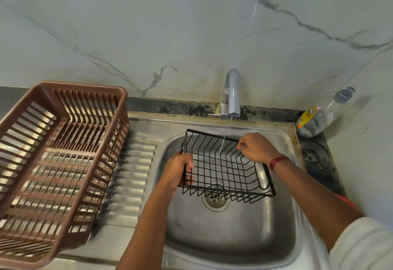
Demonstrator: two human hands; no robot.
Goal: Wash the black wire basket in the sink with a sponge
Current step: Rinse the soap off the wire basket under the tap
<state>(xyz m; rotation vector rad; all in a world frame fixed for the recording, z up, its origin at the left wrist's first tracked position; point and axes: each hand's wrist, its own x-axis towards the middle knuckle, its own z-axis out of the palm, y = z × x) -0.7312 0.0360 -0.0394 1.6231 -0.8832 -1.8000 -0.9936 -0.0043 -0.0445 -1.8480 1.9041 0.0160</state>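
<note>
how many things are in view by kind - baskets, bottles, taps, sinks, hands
baskets: 2 (black wire basket, brown plastic basket)
bottles: 1 (bottle)
taps: 1 (tap)
sinks: 1 (sink)
hands: 2 (left hand, right hand, both holding the black wire basket)
total: 7

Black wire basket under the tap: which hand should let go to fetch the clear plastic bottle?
Probably the right hand: the clear plastic bottle stands at its side, and the left hand grips the black wire basket at its left end.
</note>
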